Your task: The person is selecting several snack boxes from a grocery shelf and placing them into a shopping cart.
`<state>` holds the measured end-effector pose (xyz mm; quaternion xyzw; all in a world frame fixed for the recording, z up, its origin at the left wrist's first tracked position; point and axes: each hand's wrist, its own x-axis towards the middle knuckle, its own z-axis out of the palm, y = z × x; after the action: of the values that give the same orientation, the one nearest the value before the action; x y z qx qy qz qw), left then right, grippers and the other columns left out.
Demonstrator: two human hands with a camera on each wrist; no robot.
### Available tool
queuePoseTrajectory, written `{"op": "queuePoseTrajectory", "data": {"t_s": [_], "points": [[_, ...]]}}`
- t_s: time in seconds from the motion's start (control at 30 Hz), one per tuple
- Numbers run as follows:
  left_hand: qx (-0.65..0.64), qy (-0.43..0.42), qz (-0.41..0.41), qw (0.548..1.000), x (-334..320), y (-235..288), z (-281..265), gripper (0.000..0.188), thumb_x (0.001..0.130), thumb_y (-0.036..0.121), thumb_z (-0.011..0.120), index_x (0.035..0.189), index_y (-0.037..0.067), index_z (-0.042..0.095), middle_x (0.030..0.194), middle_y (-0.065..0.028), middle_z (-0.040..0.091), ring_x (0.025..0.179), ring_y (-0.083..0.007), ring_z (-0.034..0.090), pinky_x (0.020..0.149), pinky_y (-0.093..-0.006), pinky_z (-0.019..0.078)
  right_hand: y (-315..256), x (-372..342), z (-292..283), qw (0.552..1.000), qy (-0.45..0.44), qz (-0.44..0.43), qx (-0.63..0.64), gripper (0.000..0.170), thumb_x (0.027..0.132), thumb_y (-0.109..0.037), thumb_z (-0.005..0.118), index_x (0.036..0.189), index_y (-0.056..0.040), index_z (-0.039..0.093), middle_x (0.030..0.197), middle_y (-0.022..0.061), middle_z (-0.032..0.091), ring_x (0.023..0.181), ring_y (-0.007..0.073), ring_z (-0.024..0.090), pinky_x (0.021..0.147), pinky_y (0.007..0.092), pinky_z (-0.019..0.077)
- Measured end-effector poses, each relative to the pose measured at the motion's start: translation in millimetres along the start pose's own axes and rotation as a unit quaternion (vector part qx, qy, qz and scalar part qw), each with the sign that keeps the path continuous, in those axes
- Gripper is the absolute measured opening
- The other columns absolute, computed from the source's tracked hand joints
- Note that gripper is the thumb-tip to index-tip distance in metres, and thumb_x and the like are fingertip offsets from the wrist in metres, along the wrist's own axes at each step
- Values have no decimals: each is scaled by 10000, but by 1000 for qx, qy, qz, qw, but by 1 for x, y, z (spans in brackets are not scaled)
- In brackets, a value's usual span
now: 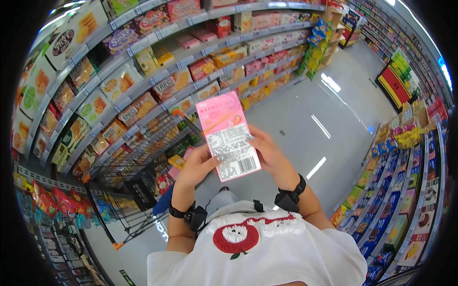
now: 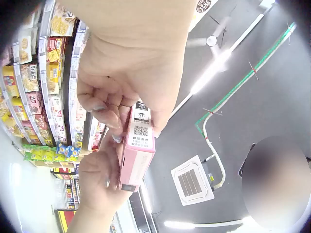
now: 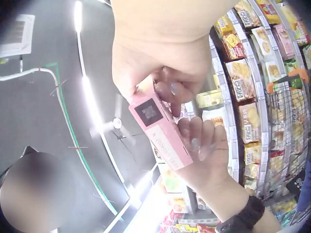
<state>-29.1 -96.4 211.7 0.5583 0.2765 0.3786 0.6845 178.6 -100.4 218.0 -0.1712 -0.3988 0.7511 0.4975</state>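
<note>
A pink and white snack box (image 1: 222, 113), printed with stick biscuits and a strawberry, is held upright in front of the white shirt. Its label text and barcode face the head camera. My left hand (image 1: 193, 168) grips the lower left edge, the thumb lying across the printed face. On the opposite edge, my right hand (image 1: 268, 153) holds the box with its thumb on the label. In the left wrist view a narrow side of the box (image 2: 138, 155) shows a QR code. The right wrist view shows the box's end (image 3: 163, 138) with a stamped line, and fingers curled behind it.
A wire shopping cart (image 1: 143, 157) stands at the left, close to shelves (image 1: 157, 90) packed with biscuits and snacks. Hanging snack packets (image 1: 317, 47) mark the shelf's far end. More stocked shelves (image 1: 396, 200) line the right side. Grey aisle floor (image 1: 305, 114) runs between them.
</note>
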Motion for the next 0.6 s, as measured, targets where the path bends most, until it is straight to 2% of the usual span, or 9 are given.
{"op": "queuePoseTrajectory", "data": {"t_s": [0.03, 0.13, 0.2, 0.23, 0.27, 0.37, 0.43, 0.47, 0.6], "points": [[-5, 0, -7, 1000, 5, 7, -12, 339, 848, 172, 588, 1127, -8, 523, 948, -19, 609, 762, -67, 571, 597, -209, 472, -1, 12, 2, 1000, 2, -10, 24, 523, 881, -225, 495, 1304, 30, 323, 1207, 150, 503, 1069, 202, 542, 896, 333, 452], [-51, -43, -15, 998, 23, 22, -51, 361, 849, 185, 582, 1146, -13, 526, 1024, -55, 606, 882, -98, 566, 754, -248, 464, 2, 44, 2, 996, -7, -31, 83, 677, 836, -358, 543, 1310, 58, 297, 1258, 187, 454, 1144, 245, 482, 962, 385, 393], [-109, -68, -35, 991, 36, 34, -67, 389, 840, 174, 587, 1161, -34, 518, 1071, -81, 599, 967, -124, 551, 861, -277, 426, 3, 64, 3, 991, -29, -27, 128, 707, 830, -371, 550, 1321, 56, 275, 1270, 196, 442, 1161, 268, 463, 980, 405, 370], [-115, -67, -52, 990, 43, 34, -72, 424, 825, 200, 601, 1160, -43, 512, 1069, -90, 601, 967, -139, 562, 852, -284, 438, 4, 69, 2, 988, -35, -21, 152, 722, 826, -378, 553, 1327, 54, 264, 1277, 200, 436, 1170, 279, 454, 988, 415, 358], [-123, -65, -71, 988, 49, 31, -76, 460, 809, 226, 616, 1160, -51, 507, 1066, -99, 603, 967, -153, 574, 842, -291, 449, 13, 72, -12, 974, -59, 1, 218, 651, 850, -319, 544, 1340, -6, 254, 1299, 162, 420, 1197, 258, 436, 986, 419, 370], [-130, -90, -100, 982, 66, 1, -95, 476, 812, 223, 611, 1166, -71, 488, 1068, -121, 599, 960, -172, 589, 830, -310, 468, 18, 85, -34, 962, -48, 45, 266, 659, 839, -305, 562, 1340, -12, 250, 1305, 164, 414, 1191, 268, 442, 986, 424, 367], [-100, -99, -98, 985, 81, -8, -95, 456, 823, 210, 600, 1163, -73, 489, 1061, -123, 601, 940, -174, 597, 814, -309, 477, 10, 99, -47, 967, -71, 39, 240, 659, 835, -298, 570, 1337, -12, 253, 1303, 164, 417, 1186, 271, 447, 983, 424, 370], [-121, -106, -99, 982, 88, -9, -93, 374, 848, 192, 572, 1121, -62, 543, 1052, -89, 604, 965, -146, 549, 860, -284, 423, 7, 104, -54, 970, -80, 38, 228, 659, 833, -295, 575, 1335, -13, 255, 1302, 164, 419, 1184, 272, 449, 982, 424, 371], [-148, -101, -110, 978, 132, -3, -75, 399, 876, 212, 538, 1170, -55, 506, 1093, -77, 584, 985, -123, 528, 870, -266, 407, -14, 114, -95, 972, -53, 55, 224, 657, 818, -261, 601, 1327, -16, 265, 1282, 153, 435, 1163, 262, 468, 961, 408, 398]]}}
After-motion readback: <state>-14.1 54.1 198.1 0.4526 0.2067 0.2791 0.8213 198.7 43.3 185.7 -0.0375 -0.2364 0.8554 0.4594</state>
